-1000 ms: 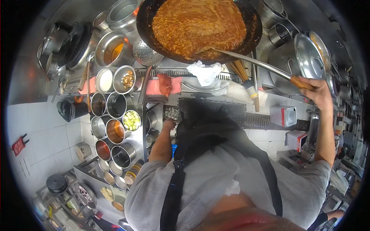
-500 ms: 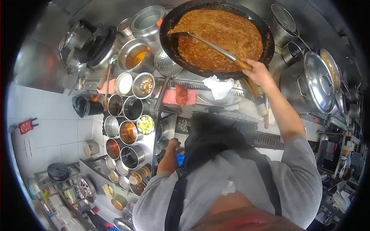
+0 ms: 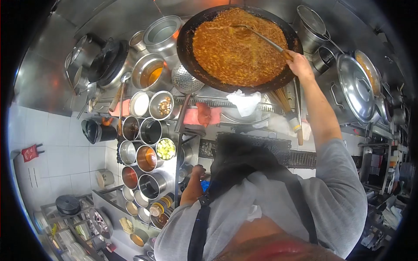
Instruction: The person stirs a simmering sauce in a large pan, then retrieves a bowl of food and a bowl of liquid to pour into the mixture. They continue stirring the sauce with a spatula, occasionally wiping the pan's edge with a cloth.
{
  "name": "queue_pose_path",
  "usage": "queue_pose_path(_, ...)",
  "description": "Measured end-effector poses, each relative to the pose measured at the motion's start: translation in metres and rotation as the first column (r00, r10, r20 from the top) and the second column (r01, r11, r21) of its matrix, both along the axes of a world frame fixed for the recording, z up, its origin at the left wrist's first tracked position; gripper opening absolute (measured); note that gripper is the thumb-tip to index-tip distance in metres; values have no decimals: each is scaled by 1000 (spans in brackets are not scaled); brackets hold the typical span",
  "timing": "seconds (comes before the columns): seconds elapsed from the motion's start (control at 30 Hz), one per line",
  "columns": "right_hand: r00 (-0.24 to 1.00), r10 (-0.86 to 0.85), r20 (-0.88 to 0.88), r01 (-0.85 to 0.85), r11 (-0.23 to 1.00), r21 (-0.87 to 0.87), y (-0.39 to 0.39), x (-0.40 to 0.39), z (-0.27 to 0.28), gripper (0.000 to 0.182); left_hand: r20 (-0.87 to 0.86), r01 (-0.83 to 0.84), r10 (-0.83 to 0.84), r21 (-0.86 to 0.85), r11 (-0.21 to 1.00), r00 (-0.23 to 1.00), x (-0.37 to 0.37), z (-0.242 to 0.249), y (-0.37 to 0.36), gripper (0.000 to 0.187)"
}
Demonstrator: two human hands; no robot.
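A big black wok (image 3: 191, 56) full of orange-brown fried noodles or rice (image 3: 235, 43) sits at the top centre. My right hand (image 3: 299, 64) grips the wooden end of a long metal ladle (image 3: 265, 39) whose head lies in the food at the wok's far side. Low at the stove's front edge my left hand (image 3: 198, 172) rests next to a round knob-like part; whether it grips anything I cannot tell. A white cloth (image 3: 245, 101) lies on the ledge just below the wok.
Several steel seasoning pots (image 3: 146, 143) cluster at the left, with a perforated skimmer (image 3: 185, 80) beside the wok. A large lidded stockpot (image 3: 355, 89) stands at the right. A bamboo brush (image 3: 285, 104) lies on the ledge. Shelves with dishes are at lower left.
My right hand swung the ladle from the wok's near right rim, across to the left, then up to the far side. The food was spread about. The left hand stayed low.
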State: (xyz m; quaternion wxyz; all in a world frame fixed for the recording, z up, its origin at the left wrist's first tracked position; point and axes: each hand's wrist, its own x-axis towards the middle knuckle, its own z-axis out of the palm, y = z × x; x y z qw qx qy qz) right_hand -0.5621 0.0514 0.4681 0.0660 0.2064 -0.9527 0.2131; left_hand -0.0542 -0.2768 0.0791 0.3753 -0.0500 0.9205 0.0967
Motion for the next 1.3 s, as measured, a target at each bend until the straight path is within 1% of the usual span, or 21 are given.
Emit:
queue_pose_path(0.03, 1000, -15, -16, 15, 1000, 24, 12, 2, 5, 40, 101, -385, 375, 106, 917, 921, -1, 4, 2, 29)
queue_pose_path(0.07, 999, -30, -32, 32, 998, 48, 24, 6, 12, 39, 236, -713, 675, 160, 682, 699, -2, 8, 3, 27)
queue_pose_path(0.1, 998, -29, -53, 32, 998, 46, 37, 8, 16, 38, 241, -704, 664, 164, 691, 707, -2, -5, 1, 27)
queue_pose_path(0.17, 997, -55, -55, 58, 997, 44, 63, 19, 30, 36, 73, -292, 289, 30, 956, 954, -6, -27, -6, 28)
queue_pose_path(0.2, 997, -72, -38, 74, 996, 53, 73, 30, 46, 36, 80, -279, 276, 36, 959, 958, -11, -23, -6, 28)
queue_pose_path(0.3, 997, -78, -30, 80, 992, 95, 106, 59, 82, 37, 52, 160, -161, 13, 987, 986, -36, -16, -11, 25)
queue_pose_path(0.33, 996, -41, -75, 50, 992, 114, 118, 67, 93, 38, 59, 171, -172, 23, 985, 983, -43, -20, -12, 25)
queue_pose_path(0.4, 994, -88, -59, 95, 985, 145, 131, 93, 117, 39, 240, -284, 241, 162, 945, 940, -52, -69, -24, 25)
queue_pose_path(0.53, 996, -81, -46, 90, 968, 232, 151, 137, 143, 41, 253, -299, 200, 455, 838, 946, -69, -121, -38, 25)
queue_pose_path(0.6, 995, -100, 18, 87, 926, 367, 161, 152, 145, 42, 10, 168, -171, 141, 976, 985, -84, -93, -26, 28)
queue_pose_path(0.63, 995, -98, 19, 84, 925, 370, 159, 161, 142, 42, 22, -151, 150, 277, 949, 988, -81, -101, -25, 25)
queue_pose_path(0.73, 995, 80, -66, -60, 963, 262, 137, 180, 122, 43, 129, -325, 300, 447, 833, 945, -81, -134, -26, 24)
queue_pose_path(0.83, 990, 114, -80, -92, 967, 236, 116, 181, 90, 44, -61, 322, -318, 81, 943, 946, -89, -61, -8, 24)
queue_pose_path(0.97, 989, 130, -72, -111, 968, 225, 85, 163, 38, 40, 148, -55, 39, 107, 993, 988, -63, -134, -12, 24)
queue_pose_path(1.03, 988, 148, -45, -132, 959, 250, 67, 150, 19, 41, 310, -685, 612, 343, 642, 728, -51, -127, -21, 23)
queue_pose_path(1.07, 991, 136, -12, -127, 948, 291, 57, 142, 11, 42, 310, -691, 617, 339, 639, 723, -45, -128, -25, 23)
queue_pose_path(1.13, 992, 127, 22, -127, 936, 328, 44, 123, -7, 42, 137, -139, 73, 578, 804, 988, -34, -122, -36, 10)
queue_pose_path(1.17, 992, 127, 23, -127, 933, 336, 38, 111, -15, 43, 139, -144, 77, 575, 806, 987, -32, -123, -32, 10)
queue_pose_path(1.23, 991, 131, 23, -131, 931, 340, 24, 89, -20, 44, 20, 296, -297, 39, 955, 955, -30, -126, -22, 24)
queue_pose_path(1.27, 994, 108, 28, -111, 925, 365, 15, 79, -20, 45, 21, 292, -293, 36, 956, 956, -27, -123, -27, 24)
queue_pose_path(1.3, 996, 85, 33, -91, 916, 390, 9, 70, -20, 46, -11, 98, -101, 378, 921, 995, -23, -119, -36, 17)
